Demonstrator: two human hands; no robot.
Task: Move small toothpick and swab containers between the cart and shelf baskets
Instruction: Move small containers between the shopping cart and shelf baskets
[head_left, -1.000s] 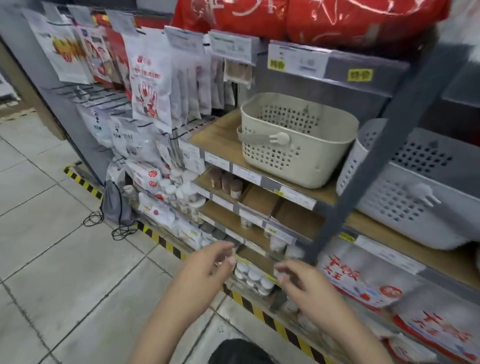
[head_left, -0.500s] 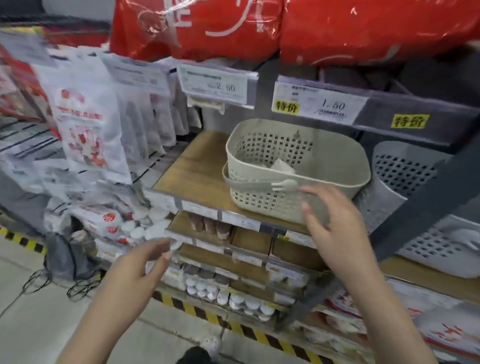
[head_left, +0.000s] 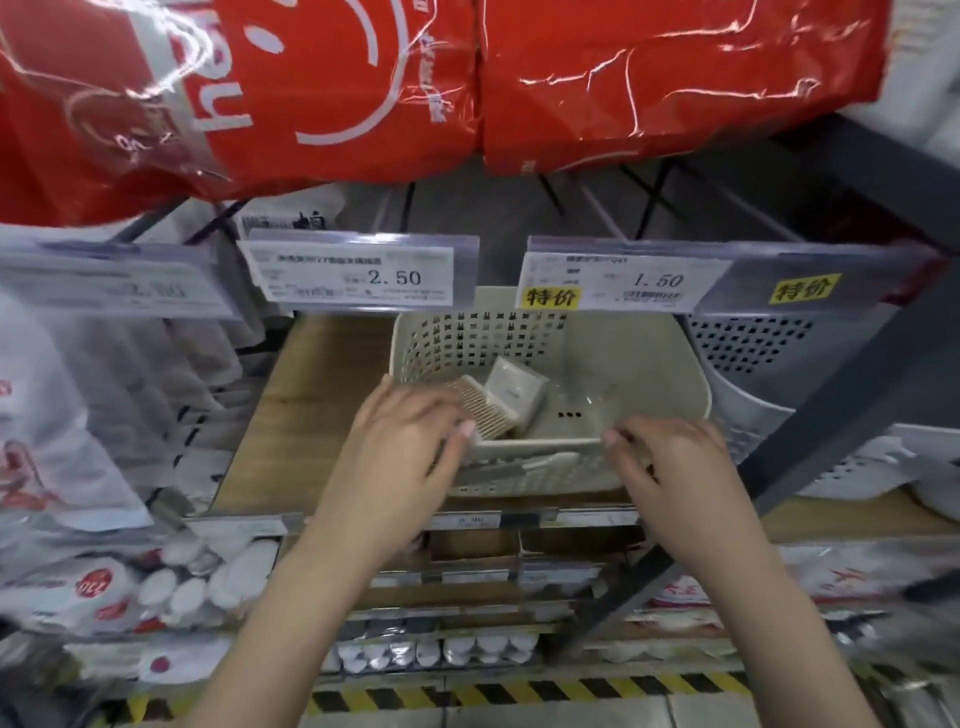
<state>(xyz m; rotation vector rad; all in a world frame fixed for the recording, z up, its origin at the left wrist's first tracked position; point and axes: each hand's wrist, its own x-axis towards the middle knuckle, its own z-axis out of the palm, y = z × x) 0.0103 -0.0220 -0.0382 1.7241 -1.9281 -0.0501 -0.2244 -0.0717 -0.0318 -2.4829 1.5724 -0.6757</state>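
From the head view, a cream basket (head_left: 644, 364) sits on the wooden shelf (head_left: 306, 395), and two small boxes lie inside it: a clear box (head_left: 480, 410) full of thin sticks and a plain one (head_left: 517, 387) just behind. They look light, hard and a bit slippery, so pinching the short sides should work best. The left hand (head_left: 405, 447) reaches over the near rim, fingers loosely curled, holding nothing. The right hand (head_left: 670, 457) hovers at the rim, fingers bent, empty. Tags read 2.50 (head_left: 395, 277) and 1.50 (head_left: 657, 280).
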